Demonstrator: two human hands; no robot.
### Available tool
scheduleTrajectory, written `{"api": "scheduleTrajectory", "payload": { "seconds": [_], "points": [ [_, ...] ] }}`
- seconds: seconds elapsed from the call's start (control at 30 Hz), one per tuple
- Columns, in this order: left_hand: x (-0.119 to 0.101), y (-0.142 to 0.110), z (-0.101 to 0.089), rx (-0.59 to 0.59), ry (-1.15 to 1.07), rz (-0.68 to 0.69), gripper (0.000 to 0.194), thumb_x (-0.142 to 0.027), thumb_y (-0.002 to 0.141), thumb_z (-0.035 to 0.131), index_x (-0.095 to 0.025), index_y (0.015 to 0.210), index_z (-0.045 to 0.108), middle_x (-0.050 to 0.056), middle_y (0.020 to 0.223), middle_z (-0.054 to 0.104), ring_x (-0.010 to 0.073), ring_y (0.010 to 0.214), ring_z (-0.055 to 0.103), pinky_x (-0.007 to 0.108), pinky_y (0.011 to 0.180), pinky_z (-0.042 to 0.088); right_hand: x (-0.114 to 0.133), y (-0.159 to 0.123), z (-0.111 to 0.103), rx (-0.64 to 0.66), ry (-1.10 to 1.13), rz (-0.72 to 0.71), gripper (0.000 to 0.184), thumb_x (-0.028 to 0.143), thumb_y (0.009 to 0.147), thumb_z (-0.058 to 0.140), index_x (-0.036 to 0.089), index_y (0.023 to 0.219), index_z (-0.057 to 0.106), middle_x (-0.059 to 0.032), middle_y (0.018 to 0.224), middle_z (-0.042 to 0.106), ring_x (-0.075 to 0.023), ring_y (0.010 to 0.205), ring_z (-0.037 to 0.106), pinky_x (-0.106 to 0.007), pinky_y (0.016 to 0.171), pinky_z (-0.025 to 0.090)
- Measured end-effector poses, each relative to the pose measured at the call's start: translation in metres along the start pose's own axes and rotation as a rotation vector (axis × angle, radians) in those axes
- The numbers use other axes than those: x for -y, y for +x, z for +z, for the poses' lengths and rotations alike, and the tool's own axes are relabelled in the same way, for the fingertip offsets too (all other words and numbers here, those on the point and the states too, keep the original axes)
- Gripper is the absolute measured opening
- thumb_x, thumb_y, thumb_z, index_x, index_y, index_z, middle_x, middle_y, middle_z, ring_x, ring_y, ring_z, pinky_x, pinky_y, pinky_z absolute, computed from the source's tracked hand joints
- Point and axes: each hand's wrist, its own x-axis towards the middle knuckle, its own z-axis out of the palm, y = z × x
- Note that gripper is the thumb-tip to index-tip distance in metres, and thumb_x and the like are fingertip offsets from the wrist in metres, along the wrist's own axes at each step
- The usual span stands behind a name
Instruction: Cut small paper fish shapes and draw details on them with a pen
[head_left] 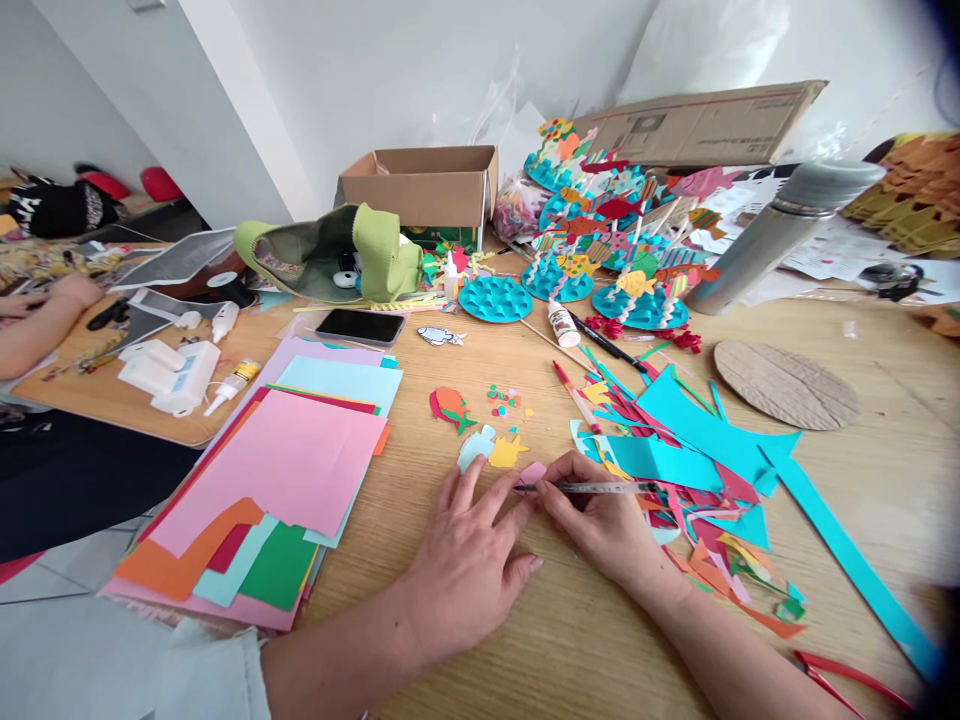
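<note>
My right hand [589,510] is closed around a slim pen [607,488], its tip at a small pink paper cutout [532,473]. Fingers spread, my left hand [476,550] lies on the table with its fingertips by the pink piece and touching a pale blue fish cutout [477,445]. Just beyond the fingers is a yellow fish cutout [508,451]. Farther off lie overlapping orange and red fish shapes [451,405] and several tiny coloured dots [502,400].
Coloured paper sheets [300,450] are stacked at left. Turquoise scraps [675,430] and a cardboard oval [784,384] lie right, with red-handled scissors [847,680] nearer. Behind stand a phone [360,327], glue bottle [562,324], fish decorations [637,280] and flask [780,235]. Another person's hand [75,290] is far left.
</note>
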Motion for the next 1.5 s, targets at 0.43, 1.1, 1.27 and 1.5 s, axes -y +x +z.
{"api": "scheduleTrajectory", "payload": {
  "seconds": [0.43,1.1,1.27,1.5],
  "points": [
    [-0.0005,-0.0001,-0.0002,0.013,-0.008,-0.007,0.052,-0.045,0.094,0.044,-0.031,0.143,0.036,-0.003,0.152,0.032,0.0320,0.141,0.018,0.056,0.113,0.024,-0.0018,-0.0015,0.0001,-0.006,0.017,0.026,0.015,0.031,0.087,0.055,0.021,0.075,0.054,0.0012,0.062,0.057,-0.0127,0.051,0.049,-0.025,0.046,0.039],
    [-0.0002,-0.0010,0.0007,0.023,0.000,-0.007,0.050,-0.047,0.094,0.042,-0.029,0.141,0.040,-0.001,0.150,0.035,0.0316,0.141,0.018,0.056,0.113,0.024,-0.0018,-0.0009,-0.0010,0.026,0.002,0.015,0.014,0.031,0.087,0.055,0.021,0.077,0.057,-0.0020,0.069,0.063,-0.0154,0.058,0.056,-0.026,0.051,0.044],
    [-0.0001,-0.0012,0.0001,0.019,0.004,-0.003,0.049,-0.046,0.094,0.042,-0.029,0.140,0.040,-0.001,0.150,0.035,0.0313,0.141,0.018,0.056,0.113,0.024,-0.0015,-0.0012,-0.0006,0.027,0.013,0.013,0.014,0.031,0.087,0.055,0.020,0.078,0.058,-0.0019,0.070,0.063,-0.0151,0.058,0.056,-0.026,0.051,0.045],
    [-0.0001,-0.0011,0.0010,0.009,0.005,0.000,0.050,-0.045,0.094,0.044,-0.031,0.142,0.039,-0.001,0.151,0.033,0.0317,0.141,0.018,0.057,0.112,0.024,-0.0023,-0.0009,0.0001,0.005,0.008,0.011,0.014,0.030,0.086,0.055,0.020,0.077,0.057,-0.0014,0.068,0.061,-0.0146,0.057,0.054,-0.026,0.050,0.043]
  ]
}}
